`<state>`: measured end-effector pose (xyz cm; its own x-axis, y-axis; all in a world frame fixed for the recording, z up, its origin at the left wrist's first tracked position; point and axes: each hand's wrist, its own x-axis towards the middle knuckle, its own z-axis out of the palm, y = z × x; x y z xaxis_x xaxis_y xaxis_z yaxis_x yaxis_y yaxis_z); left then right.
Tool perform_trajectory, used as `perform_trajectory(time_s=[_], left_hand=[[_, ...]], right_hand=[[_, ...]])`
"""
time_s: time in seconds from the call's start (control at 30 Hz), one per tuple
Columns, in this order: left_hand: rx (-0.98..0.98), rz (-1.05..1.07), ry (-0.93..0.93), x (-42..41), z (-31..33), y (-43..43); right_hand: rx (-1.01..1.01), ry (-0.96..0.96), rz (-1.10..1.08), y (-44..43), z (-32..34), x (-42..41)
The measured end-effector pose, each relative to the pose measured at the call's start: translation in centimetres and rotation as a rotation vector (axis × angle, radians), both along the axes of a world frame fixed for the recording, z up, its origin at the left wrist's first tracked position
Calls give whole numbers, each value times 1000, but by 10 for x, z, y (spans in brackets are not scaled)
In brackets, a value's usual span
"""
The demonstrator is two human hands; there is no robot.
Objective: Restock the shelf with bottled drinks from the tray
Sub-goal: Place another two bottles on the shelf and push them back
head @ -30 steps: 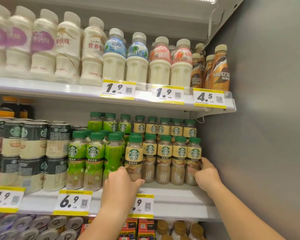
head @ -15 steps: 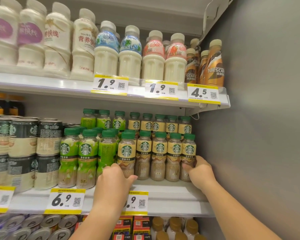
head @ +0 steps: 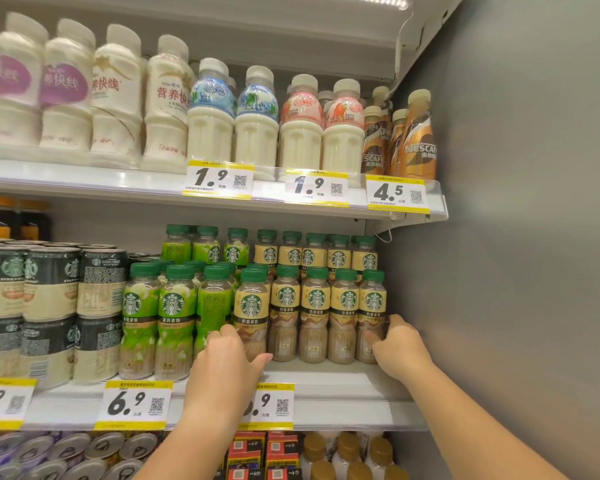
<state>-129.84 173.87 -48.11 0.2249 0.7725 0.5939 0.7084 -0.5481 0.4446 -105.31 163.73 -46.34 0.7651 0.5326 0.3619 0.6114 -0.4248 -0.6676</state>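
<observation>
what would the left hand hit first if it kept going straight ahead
The left hand already rests on the front tan-label bottle, so pushing on would likely shove that into the bottles behind it.

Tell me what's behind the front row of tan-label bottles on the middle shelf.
Behind the tan-label front row stands a second row of the same bottles; only their green caps and upper labels show. Their lower halves are covered, and anything farther back is hidden.
</observation>
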Motion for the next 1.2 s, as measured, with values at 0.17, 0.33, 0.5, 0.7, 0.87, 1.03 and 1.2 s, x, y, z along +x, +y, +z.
perform_trajectory(time_s=[0.17,0.33,0.5,0.7,0.87,1.03,1.2], left_hand=[[81,0,114,-18,-1,0],[340,-23,373,-47,-11,-4],[305,-86,495,-77,-24,-7],[345,-252,533,-112,-59,-16],[404,-451,477,-135,-114,-27],[331,-611,468,-159,-209,-42],[170,-645,605,-204,-304,-58]], right_hand=[[-94,-92,-53,-9,-4,-9],[-211,-344,-37,-26,-22,-35],[-254,-510,-5,-45,-37,-80],[-304,-579,-15,-75,-65,-146],[-318,-582,-66,-100,-119,-208],[-399,-521,-68,-117,-220,-260],[-495,-407,4,-140,-318,-295]])
